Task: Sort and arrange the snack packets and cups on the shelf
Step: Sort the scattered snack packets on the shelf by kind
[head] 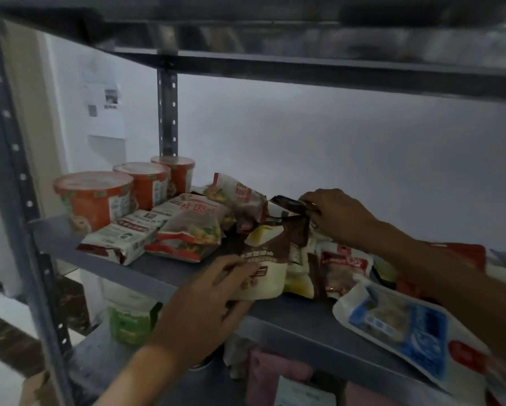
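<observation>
Fingers (240,266) pinching brown-cream packet (263,268), crinkled, upright

Shelf (164,276): grey painted metal, matt, smooth. Upright post (167,112) behind cups: bare perforated metal, dull sheen. Three cups (95,197) at shelf's left end: orange printed paper-like walls, pale film lids with slight gloss. Snack packets (187,230) just right of cups: crinkled plastic film, glossy. Blue-and-white pouch (398,323) at shelf's right front edge: smooth shiny plastic.
</observation>
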